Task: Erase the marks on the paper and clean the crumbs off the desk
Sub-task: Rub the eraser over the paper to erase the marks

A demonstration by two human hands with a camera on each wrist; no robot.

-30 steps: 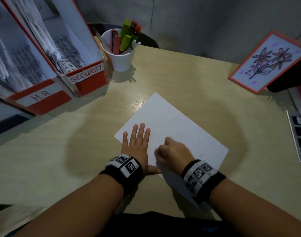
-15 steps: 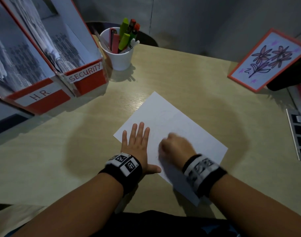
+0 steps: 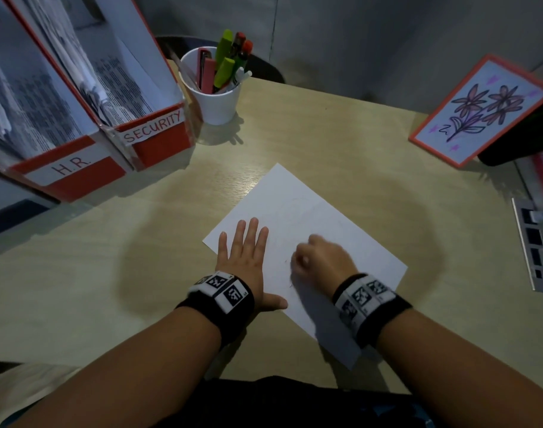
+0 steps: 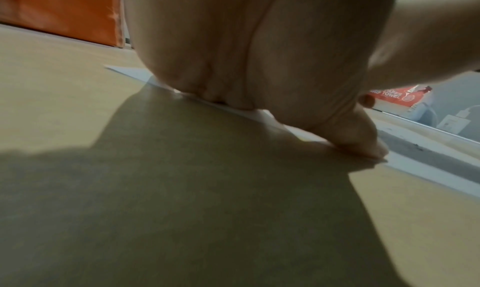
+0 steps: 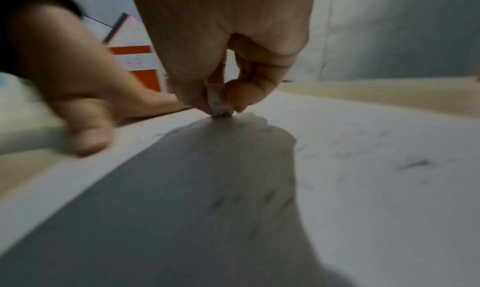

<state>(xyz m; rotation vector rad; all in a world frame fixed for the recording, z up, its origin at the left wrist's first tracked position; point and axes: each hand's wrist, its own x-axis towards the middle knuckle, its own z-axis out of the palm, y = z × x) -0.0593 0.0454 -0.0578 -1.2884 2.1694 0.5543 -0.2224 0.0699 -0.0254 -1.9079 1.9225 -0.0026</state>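
Note:
A white sheet of paper (image 3: 329, 223) lies at an angle in the middle of the wooden desk (image 3: 341, 140). My left hand (image 3: 244, 251) lies flat on the sheet's left corner, fingers straight and spread, thumb out along the near edge. My right hand (image 3: 321, 261) is curled over the middle of the sheet. In the right wrist view its thumb and fingers pinch a small grey-white eraser (image 5: 219, 104) whose tip touches the paper (image 5: 363, 168). Dark eraser crumbs (image 5: 415, 163) and faint smudges lie scattered on the sheet. In the head view the eraser is hidden under the hand.
Two red file boxes (image 3: 88, 143) marked H.R. and SECURITY stand at the back left. Beside them is a white cup of pens (image 3: 216, 94). A flower drawing in an orange frame (image 3: 483, 109) leans at the back right. A grey strip (image 3: 536, 248) lies at the right edge.
My right hand has slid forward and to the right across the sheet with the eraser. The left hand has stayed pressed on the paper's corner.

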